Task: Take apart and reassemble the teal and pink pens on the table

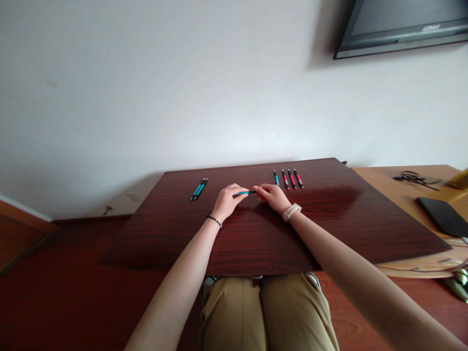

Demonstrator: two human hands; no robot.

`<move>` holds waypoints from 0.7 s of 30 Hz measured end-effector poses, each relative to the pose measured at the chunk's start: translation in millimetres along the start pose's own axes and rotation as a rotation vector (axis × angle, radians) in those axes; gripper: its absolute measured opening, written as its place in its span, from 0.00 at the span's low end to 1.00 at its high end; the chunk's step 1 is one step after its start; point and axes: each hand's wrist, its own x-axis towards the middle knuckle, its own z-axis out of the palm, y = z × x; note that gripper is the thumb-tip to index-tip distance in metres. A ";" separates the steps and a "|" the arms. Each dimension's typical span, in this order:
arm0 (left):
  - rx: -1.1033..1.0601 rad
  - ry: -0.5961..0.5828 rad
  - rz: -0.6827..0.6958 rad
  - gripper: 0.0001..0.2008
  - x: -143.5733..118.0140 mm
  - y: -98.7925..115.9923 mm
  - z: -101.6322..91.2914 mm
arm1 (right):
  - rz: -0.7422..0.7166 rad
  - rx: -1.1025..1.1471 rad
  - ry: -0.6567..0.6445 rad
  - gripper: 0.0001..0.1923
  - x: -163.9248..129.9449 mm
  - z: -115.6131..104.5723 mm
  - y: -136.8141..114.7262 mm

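Observation:
A teal and black pen (243, 193) is held level just above the dark wooden table (175, 234). My left hand (228, 200) grips its teal end between thumb and fingers. At the black end, the fingers of my right hand (273, 196) are pinched on it. To the left lie two teal pens (199, 189) side by side. Beyond my right hand another teal pen (276, 177) lies beside a row of three red pens (292, 179). My right palm hides the lower part of the held pen's tip.
A lighter wooden desk (376, 183) adjoins on the right, bearing a black cable (415, 178) and a dark flat device (442, 215). A television (405, 29) hangs on the white wall (183, 87) at upper right. My legs (268, 312) are under the table's front edge.

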 end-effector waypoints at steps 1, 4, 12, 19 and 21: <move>-0.002 -0.003 0.001 0.08 0.0 0.3 0.2 | 0.006 -0.018 0.001 0.32 -0.3 0.0 -0.6; -0.007 0.001 -0.005 0.08 0.2 1.2 0.2 | -0.004 0.002 -0.003 0.31 -0.4 0.6 -1.6; -0.007 -0.010 -0.019 0.09 -0.3 3.3 -1.5 | -0.040 0.128 -0.033 0.25 -0.1 1.0 -1.8; -0.181 0.160 -0.170 0.19 2.6 -0.8 0.0 | 0.009 0.281 0.090 0.26 2.8 -1.2 1.6; -0.287 0.233 -0.244 0.20 4.1 -4.3 -1.2 | 0.012 0.316 0.141 0.26 4.4 -3.3 3.4</move>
